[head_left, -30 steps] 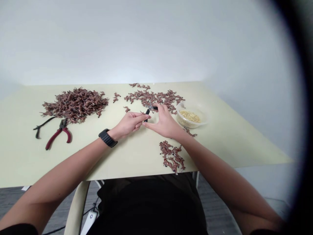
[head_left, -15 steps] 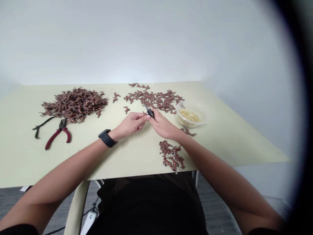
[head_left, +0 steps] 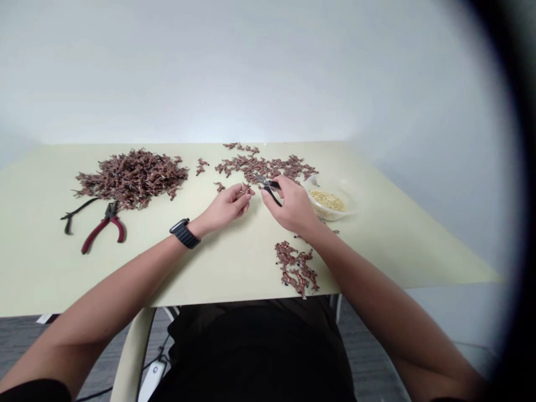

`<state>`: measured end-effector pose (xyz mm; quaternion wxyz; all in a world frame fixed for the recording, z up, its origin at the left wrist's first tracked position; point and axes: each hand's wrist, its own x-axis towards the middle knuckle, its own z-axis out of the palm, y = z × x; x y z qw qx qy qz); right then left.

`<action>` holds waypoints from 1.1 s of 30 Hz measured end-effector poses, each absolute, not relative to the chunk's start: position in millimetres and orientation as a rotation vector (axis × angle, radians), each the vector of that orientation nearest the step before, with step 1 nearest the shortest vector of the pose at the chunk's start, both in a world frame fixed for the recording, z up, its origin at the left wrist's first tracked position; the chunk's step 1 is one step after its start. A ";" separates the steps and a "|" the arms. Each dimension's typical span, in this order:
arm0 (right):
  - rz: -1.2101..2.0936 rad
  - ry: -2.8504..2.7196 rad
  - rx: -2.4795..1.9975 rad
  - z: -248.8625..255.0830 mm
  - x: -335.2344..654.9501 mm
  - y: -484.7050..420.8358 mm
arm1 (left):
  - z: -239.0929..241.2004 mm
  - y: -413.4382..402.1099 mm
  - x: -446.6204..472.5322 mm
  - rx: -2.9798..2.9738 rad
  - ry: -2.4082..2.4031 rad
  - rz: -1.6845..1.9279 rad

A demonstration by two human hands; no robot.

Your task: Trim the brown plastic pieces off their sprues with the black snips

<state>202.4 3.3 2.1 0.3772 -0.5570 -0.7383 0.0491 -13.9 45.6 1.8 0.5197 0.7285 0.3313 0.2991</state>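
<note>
My left hand pinches a small brown figurine, which looks like a toy animal, between thumb and fingers. Just right of it, my right hand is wrapped round black-handled pliers. Their handles are spread and the metal jaws point left, apart from the figurine. Behind both hands lies a loose spread of the same brown figurines. A clear bowl holding small golden pieces stands beside my right wrist.
At the left is a big heap of brown figurines. In front of it lie red-handled pliers and a black-handled tool. Another group of figurines sits near the front edge of the pale yellow table.
My right hand has drawn away from the left to the right, and the pliers' handles have spread apart. The figurine now shows more clearly in my left fingers.
</note>
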 end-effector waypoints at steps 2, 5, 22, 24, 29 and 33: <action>0.104 -1.984 -1.414 5.1 207.8 2.7 | -0.4 49.0 -15.3 1.853 0.897 0.779; 0.128 -2.052 -1.438 6.7 210.7 2.2 | -3.6 51.2 -16.9 2.004 0.983 0.861; 0.232 -2.109 -1.418 7.8 206.5 0.1 | 1.4 45.3 -16.1 2.069 1.003 0.867; 0.260 -2.095 -1.439 9.7 205.9 -0.8 | 1.3 44.0 -15.5 2.009 0.962 0.859; 0.599 -1.926 -1.459 15.6 204.0 -3.0 | -3.2 45.2 -18.0 2.017 0.887 0.926; 1.394 -1.588 -1.282 18.5 204.7 -3.1 | -6.3 53.1 -25.2 2.341 0.849 1.135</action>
